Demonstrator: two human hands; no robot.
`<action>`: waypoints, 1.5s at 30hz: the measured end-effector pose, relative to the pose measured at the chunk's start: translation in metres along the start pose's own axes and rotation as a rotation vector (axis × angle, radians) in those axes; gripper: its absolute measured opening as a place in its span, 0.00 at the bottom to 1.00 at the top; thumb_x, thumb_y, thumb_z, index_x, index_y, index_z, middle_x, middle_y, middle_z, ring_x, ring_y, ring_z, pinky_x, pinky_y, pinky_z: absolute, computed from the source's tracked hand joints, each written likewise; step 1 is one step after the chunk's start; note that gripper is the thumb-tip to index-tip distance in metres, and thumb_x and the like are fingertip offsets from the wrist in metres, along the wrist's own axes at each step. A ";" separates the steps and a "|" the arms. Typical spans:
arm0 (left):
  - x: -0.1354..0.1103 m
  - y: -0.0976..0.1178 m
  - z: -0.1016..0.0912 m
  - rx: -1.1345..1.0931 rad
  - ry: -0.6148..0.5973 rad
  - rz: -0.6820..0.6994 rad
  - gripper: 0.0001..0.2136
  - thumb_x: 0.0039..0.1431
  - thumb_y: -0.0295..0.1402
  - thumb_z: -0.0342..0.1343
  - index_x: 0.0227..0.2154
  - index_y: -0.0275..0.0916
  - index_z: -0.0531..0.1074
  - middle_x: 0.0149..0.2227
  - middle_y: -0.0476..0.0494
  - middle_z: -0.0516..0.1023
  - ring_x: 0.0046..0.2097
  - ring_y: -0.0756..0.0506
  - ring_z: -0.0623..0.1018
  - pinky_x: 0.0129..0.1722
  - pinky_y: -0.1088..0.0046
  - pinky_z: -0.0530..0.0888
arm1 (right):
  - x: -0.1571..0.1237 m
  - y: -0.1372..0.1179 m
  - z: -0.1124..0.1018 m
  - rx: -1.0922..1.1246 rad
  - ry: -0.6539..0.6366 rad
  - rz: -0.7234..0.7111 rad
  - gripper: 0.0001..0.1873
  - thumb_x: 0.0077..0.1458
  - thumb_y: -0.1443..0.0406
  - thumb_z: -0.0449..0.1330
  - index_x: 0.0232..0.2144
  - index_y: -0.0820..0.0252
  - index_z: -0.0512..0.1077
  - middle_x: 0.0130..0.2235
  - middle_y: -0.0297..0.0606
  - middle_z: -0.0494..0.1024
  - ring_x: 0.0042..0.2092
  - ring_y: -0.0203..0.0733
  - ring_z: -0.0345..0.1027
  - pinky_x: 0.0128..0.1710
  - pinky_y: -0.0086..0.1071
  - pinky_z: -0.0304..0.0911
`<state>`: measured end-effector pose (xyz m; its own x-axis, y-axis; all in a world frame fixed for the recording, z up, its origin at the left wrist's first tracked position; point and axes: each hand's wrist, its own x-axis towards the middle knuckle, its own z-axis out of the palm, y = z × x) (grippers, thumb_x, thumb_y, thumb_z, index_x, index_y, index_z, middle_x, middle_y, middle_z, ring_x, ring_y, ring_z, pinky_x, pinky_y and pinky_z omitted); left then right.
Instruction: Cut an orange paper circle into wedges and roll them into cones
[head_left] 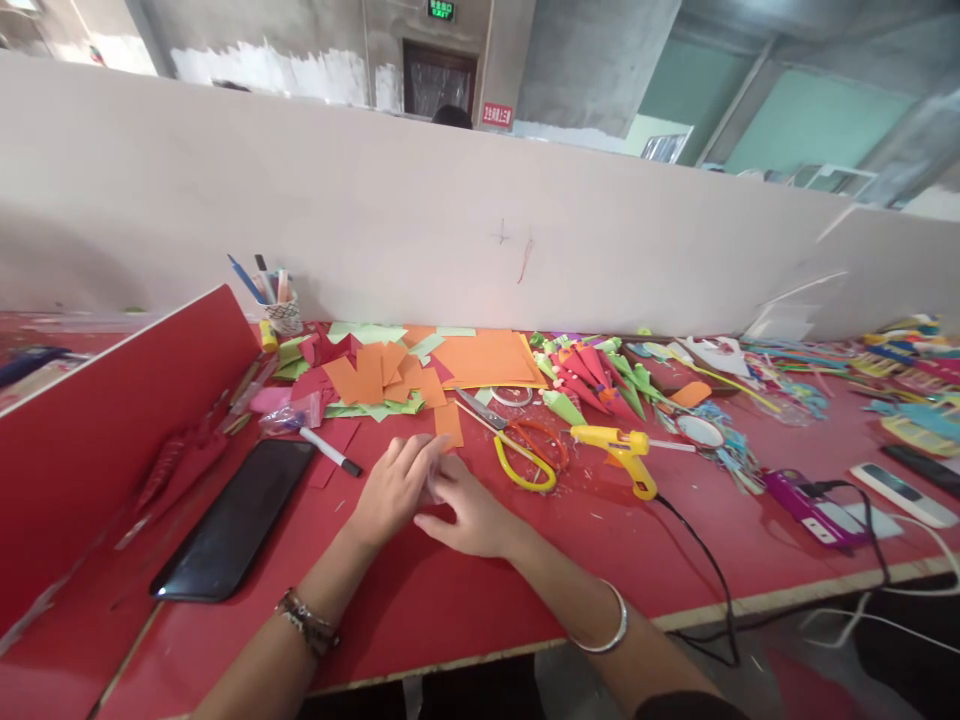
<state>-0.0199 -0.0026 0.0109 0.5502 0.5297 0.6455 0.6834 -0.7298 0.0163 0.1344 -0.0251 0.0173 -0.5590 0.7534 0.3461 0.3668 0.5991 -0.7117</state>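
Observation:
My left hand (394, 492) and my right hand (474, 508) meet over the red table, their curled fingers touching and overlapping. Both look closed at the fingertips; whatever may be between them is hidden. My right thumb sits apart from the fingers, pointing left. Just beyond the hands lies an orange paper piece (448, 424). To the right are scissors (531, 452) with yellow and red handles, lying open. A white marker (330, 452) with a dark cap rests left of my left hand. Farther right is a yellow glue gun (615, 445) with a glue stick in its back.
A black phone (234, 520) lies on the left, beside a red divider (127, 450). Paper sheets (487, 360) and red-green paper cones (592, 375) line the back. A pen cup (283, 312) stands by the white partition (420, 220). A purple power strip (814, 510) and cords are at right.

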 end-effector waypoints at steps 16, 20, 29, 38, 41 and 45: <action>0.005 0.000 -0.002 0.081 -0.037 0.052 0.12 0.60 0.34 0.42 0.42 0.34 0.65 0.30 0.41 0.72 0.32 0.45 0.70 0.27 0.73 0.67 | 0.003 0.001 -0.006 0.401 0.105 0.038 0.05 0.49 0.67 0.51 0.23 0.59 0.63 0.32 0.34 0.65 0.36 0.37 0.60 0.38 0.30 0.58; 0.004 -0.008 -0.003 0.072 -0.004 -0.041 0.13 0.56 0.36 0.47 0.42 0.33 0.64 0.32 0.40 0.72 0.35 0.44 0.72 0.29 0.72 0.68 | 0.005 0.010 -0.007 0.698 0.255 0.134 0.08 0.50 0.63 0.52 0.22 0.59 0.63 0.28 0.32 0.65 0.32 0.36 0.60 0.35 0.30 0.57; -0.015 -0.053 0.002 0.265 0.109 -0.517 0.21 0.48 0.33 0.54 0.46 0.33 0.61 0.39 0.37 0.70 0.44 0.38 0.70 0.41 0.64 0.68 | 0.006 0.037 -0.011 0.936 0.563 0.356 0.11 0.47 0.57 0.60 0.26 0.59 0.71 0.26 0.34 0.73 0.31 0.35 0.67 0.31 0.28 0.58; -0.024 -0.042 0.004 0.394 -0.016 -0.599 0.27 0.46 0.30 0.52 0.52 0.34 0.59 0.48 0.28 0.67 0.49 0.32 0.67 0.46 0.50 0.59 | 0.005 0.029 -0.013 0.762 0.481 0.364 0.13 0.43 0.58 0.62 0.26 0.59 0.65 0.27 0.34 0.74 0.33 0.38 0.69 0.33 0.31 0.62; -0.022 -0.038 0.003 0.374 -0.050 -0.610 0.26 0.45 0.30 0.53 0.51 0.36 0.61 0.50 0.29 0.66 0.50 0.32 0.65 0.45 0.50 0.59 | 0.004 0.026 -0.010 0.685 0.417 0.350 0.13 0.46 0.58 0.60 0.28 0.59 0.61 0.25 0.34 0.74 0.32 0.38 0.69 0.32 0.32 0.61; -0.012 -0.029 0.000 0.221 -0.092 -0.519 0.28 0.46 0.33 0.56 0.53 0.37 0.59 0.50 0.33 0.65 0.49 0.34 0.63 0.45 0.54 0.60 | 0.003 0.028 -0.006 0.645 0.406 0.352 0.12 0.51 0.59 0.56 0.35 0.58 0.61 0.25 0.32 0.74 0.26 0.35 0.67 0.27 0.29 0.59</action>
<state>-0.0461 0.0120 0.0025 0.1480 0.8375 0.5260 0.9540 -0.2610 0.1472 0.1473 -0.0047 0.0021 -0.1347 0.9804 0.1437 -0.0960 0.1314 -0.9867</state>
